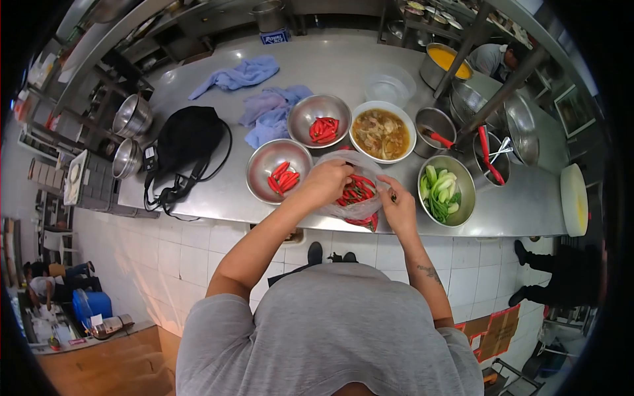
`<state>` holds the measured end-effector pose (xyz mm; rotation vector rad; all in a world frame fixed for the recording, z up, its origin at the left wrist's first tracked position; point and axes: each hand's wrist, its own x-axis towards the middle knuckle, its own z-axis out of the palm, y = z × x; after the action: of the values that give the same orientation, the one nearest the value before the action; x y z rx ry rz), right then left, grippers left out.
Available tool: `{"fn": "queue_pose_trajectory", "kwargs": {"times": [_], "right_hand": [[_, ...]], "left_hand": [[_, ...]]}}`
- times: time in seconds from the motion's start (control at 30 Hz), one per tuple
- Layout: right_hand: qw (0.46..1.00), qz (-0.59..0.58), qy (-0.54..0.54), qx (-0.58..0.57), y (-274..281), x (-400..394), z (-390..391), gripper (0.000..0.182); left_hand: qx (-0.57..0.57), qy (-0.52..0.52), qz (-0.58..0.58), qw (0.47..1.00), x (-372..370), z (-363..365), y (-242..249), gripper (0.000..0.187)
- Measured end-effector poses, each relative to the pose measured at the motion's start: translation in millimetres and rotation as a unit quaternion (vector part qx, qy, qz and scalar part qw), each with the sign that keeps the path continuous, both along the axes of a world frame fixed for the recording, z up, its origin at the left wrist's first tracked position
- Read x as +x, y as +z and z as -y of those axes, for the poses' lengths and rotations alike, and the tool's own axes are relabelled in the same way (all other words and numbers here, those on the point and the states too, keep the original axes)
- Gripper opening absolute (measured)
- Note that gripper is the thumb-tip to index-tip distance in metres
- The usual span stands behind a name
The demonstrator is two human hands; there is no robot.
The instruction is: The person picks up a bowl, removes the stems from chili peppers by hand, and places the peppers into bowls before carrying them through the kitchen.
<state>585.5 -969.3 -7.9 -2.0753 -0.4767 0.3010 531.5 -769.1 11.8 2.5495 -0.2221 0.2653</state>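
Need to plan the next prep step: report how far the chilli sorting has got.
Done: red chillies already lie in two steel bowls. In hand: left hand reaches into the plastic bag of chillies, right hand holds its edge. Left: many chillies remain in the bag.

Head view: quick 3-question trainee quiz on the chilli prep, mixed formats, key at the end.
1. True or false: the left hand reaches into the clear plastic bag of red chillies.
2. How many steel bowls on the counter hold only red chillies? A) one B) two C) four
3. Fill in: the bowl right of the right hand holds cut green ____.

Key
1. True
2. B: the near one and the second bowl behind it
3. vegetables
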Motion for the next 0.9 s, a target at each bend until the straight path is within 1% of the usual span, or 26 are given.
{"fn": "queue_pose_trajectory", "kwargs": {"times": [0.07,0.13,0.17,0.23,0.33,0.43,0.47,0.57,0.6,0.7,0.77,0.8,0.83,0.87,0.9], "right_hand": [[0.999,-0.010,0.027,0.024,16,-2,-6,0.024],[0.989,0.067,0.051,0.122,2,1,-10,0.021],[0.978,0.110,0.061,0.168,-1,3,-10,0.020],[0.981,0.105,0.077,0.145,8,3,-7,0.016],[0.982,0.136,0.081,0.103,22,-1,-2,0.016],[0.986,0.104,0.048,0.118,29,-10,-1,0.016],[0.988,0.093,0.053,0.107,30,-11,0,0.015],[0.979,0.161,0.047,0.118,25,-13,3,0.016],[0.978,0.129,0.068,0.151,26,-13,4,0.017],[0.962,0.037,0.123,0.242,24,-18,4,0.019],[0.943,-0.012,0.149,0.298,19,-26,-4,0.020],[0.931,-0.114,0.156,0.311,21,-28,-4,0.018],[0.908,-0.215,0.162,0.321,25,-30,-3,0.017],[0.876,-0.313,0.166,0.328,29,-30,-2,0.015],[0.825,-0.370,0.148,0.401,27,-29,1,0.013]], "left_hand": [[-0.045,-0.007,0.020,0.999,-2,-2,4,0.017],[-0.087,-0.026,0.047,0.995,-1,2,4,0.018],[-0.137,-0.008,-0.014,0.990,-1,6,13,0.017],[-0.226,0.029,-0.144,0.963,-8,12,35,0.017],[-0.243,0.013,-0.152,0.958,-8,15,37,0.017],[-0.252,0.007,-0.163,0.954,-7,21,35,0.015],[-0.264,0.003,-0.170,0.949,-6,23,32,0.015],[-0.282,-0.011,-0.191,0.940,-10,28,27,0.018],[-0.316,-0.033,-0.204,0.926,-11,26,27,0.021],[-0.384,-0.081,-0.264,0.881,-19,12,36,0.021],[-0.367,-0.097,-0.261,0.888,-25,2,37,0.020],[-0.358,-0.104,-0.260,0.891,-29,-5,38,0.019],[-0.347,-0.078,-0.240,0.903,-33,-12,39,0.018],[-0.335,-0.053,-0.220,0.915,-38,-19,42,0.016],[-0.323,-0.030,-0.198,0.925,-42,-28,43,0.016]]}}
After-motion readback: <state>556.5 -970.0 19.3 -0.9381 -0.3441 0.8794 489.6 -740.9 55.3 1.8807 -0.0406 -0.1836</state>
